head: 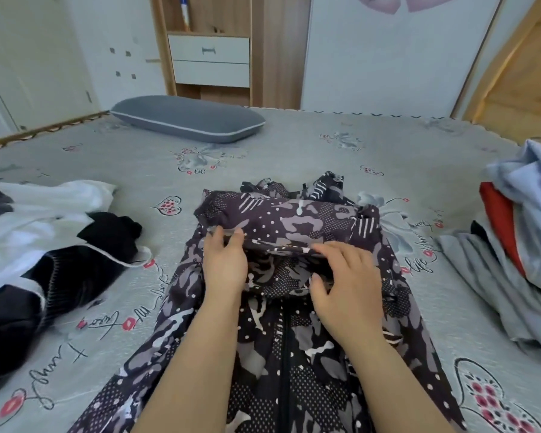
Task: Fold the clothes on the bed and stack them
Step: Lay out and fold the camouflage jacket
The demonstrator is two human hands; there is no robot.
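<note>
A dark purple camouflage-patterned jacket (pixel 294 332) lies spread down the middle of the bed (pixel 263 151), zipper facing up, with its upper part folded back toward me. My left hand (pixel 224 264) pinches the folded edge of the jacket on the left, thumb under and fingers over. My right hand (pixel 344 282) grips the same folded edge on the right, fingers curled over the fabric. Unfolded black and white clothes (pixel 44 245) lie in a heap at the left. A pile of light blue, grey and red clothes (pixel 519 239) sits at the right.
A grey pillow (pixel 188 118) lies at the far side of the bed. Behind it stand a wooden shelf unit with white drawers (pixel 210 60) and white wardrobe doors (pixel 388 51). The bed's grey printed sheet shows between the piles.
</note>
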